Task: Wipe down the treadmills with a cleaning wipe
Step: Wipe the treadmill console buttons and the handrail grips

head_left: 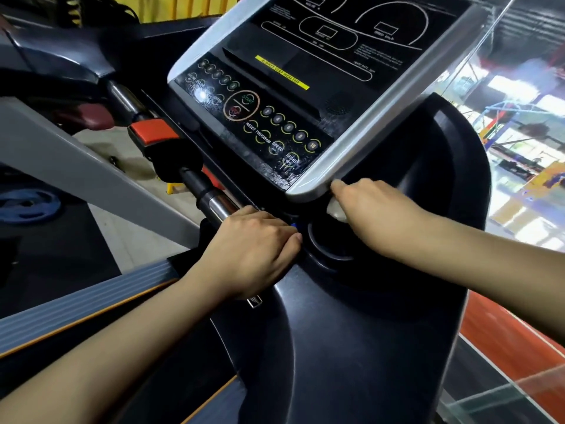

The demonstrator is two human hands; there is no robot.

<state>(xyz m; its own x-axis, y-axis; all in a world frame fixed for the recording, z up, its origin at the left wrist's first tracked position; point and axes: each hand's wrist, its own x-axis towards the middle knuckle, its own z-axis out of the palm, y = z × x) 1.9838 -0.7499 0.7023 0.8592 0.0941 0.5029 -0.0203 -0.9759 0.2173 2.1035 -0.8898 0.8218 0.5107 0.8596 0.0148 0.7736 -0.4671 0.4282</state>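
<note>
left hand (250, 249) lies knuckles up with fingers curled under, forearm reaching in from the lower left; right hand (371, 214) (also knuckles up) is bunched, its forearm coming from the right.

Hands (308, 228) on treadmill console (305, 87)

A blue weight plate (27, 206) lies on the gym floor at left, near a small yellow stand (173, 188). At right, a glass wall (516, 123) shows brightly lit structures beyond.
</note>
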